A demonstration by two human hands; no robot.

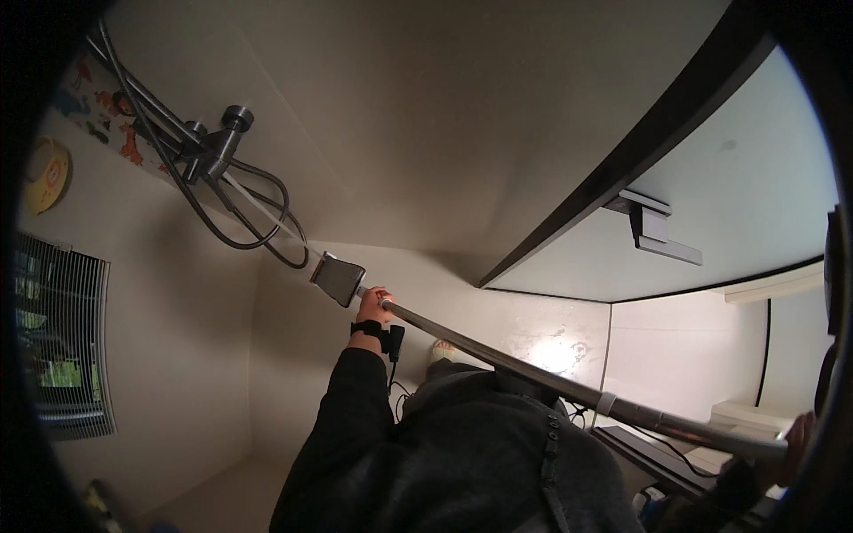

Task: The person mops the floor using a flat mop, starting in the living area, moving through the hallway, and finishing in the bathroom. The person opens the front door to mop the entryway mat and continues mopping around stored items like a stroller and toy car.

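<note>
My left hand [374, 305] grips a long metal pole [500, 360] just below the dark rectangular head [341, 278] of what looks like a flat mop or cleaning brush. The head is raised in front of me, tilted. A thin stream of water [266, 212] runs from the dark shower mixer [213, 153] onto its upper edge. At the right rim of the picture my right hand [798, 448] is closed around the pole's grey handle end; the rim cuts off part of that hand. The pole slants across my body, above my dark clothing.
A looped shower hose [230, 240] hangs around the mixer. At right stands a dark-framed door panel [720, 153] with a handle [666, 240]. A yellow basin [50, 174] and a blind-covered window [63, 340] are at left. My slippered foot [442, 350] shows beneath.
</note>
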